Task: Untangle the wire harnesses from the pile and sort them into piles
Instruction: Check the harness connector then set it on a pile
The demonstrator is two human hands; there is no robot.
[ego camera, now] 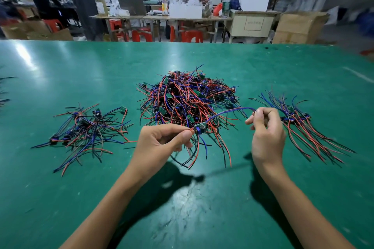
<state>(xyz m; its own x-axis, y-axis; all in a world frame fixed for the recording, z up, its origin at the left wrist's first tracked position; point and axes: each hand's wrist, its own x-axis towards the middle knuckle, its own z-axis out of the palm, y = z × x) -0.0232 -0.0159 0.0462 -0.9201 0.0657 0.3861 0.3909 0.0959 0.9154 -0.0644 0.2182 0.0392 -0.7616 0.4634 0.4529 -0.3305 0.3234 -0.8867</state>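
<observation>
A big tangled pile (188, 99) of red, blue and black wire harnesses with small green boards lies mid-table. A smaller sorted pile (89, 129) lies to its left, and another sorted pile (299, 125) to its right. My left hand (162, 143) pinches one harness (199, 128) at its small board, just in front of the big pile. Red, blue and black leads hang below that board. My right hand (267, 135) pinches the far end of the same harness's blue wire (232, 111), which arcs between the two hands.
The green table (182, 208) stretches wide around the piles. A few dark wire ends (6, 89) poke in at the left edge. Beyond the far edge are work tables, red stools (190, 35), cardboard boxes (299, 26) and several people.
</observation>
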